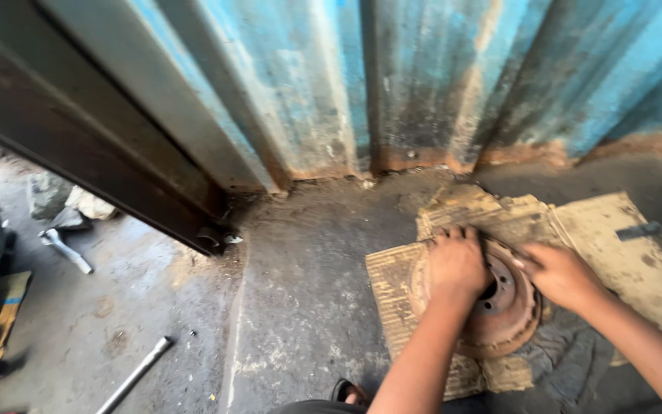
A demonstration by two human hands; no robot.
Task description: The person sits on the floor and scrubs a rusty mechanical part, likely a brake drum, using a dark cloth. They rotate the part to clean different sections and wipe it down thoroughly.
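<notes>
Concrete floor (308, 307) met a rusty blue corrugated wall (423, 77). Cardboard (637, 261) lay there, bearing a rusty drum (511, 322). Your left hand (457, 264) pressed flat on the drum, fingers spread; your right hand (561, 274) gripped its rim, fingers curled.

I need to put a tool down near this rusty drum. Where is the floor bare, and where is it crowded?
Bare concrete floor lies between the cardboard and the dark door frame. The cardboard's right end, beyond the right hand, is mostly free. It is crowded at the rusty drum, under the left hand.
</notes>
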